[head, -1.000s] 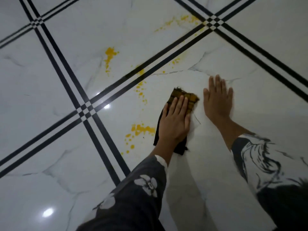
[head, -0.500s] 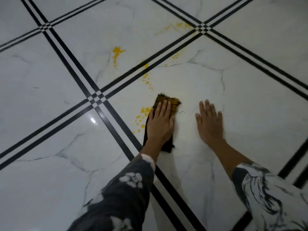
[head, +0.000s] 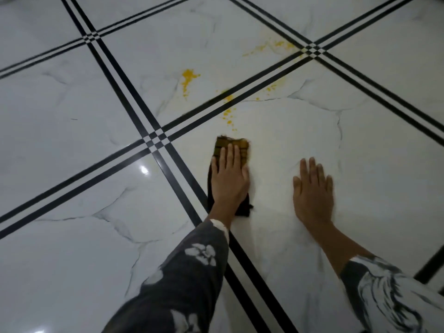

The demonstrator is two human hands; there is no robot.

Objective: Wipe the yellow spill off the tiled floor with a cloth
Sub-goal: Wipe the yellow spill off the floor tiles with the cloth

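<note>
My left hand (head: 229, 181) lies flat on a dark cloth (head: 231, 143), pressing it to the white marble-look tile; the cloth's front end is stained yellow-brown. My right hand (head: 312, 191) rests palm down on the bare floor to the right, fingers spread, holding nothing. Yellow spill shows beyond the cloth: a trail of drops (head: 228, 116) just ahead of it, a thicker blotch (head: 188, 76) on the far tile, small specks (head: 271, 87) near the black line, and a faint smear (head: 276, 45) further off.
Double black stripes (head: 156, 138) cross the glossy floor between tiles, one pair running just left of the cloth and under my left forearm. A lamp glare (head: 143, 169) reflects on the near left tile. Patterned sleeves cover both forearms.
My left hand has slid the cloth leftward over the yellow patch that lay beside it; that patch no longer shows. My right hand stays planted on the floor. The view has shifted.
</note>
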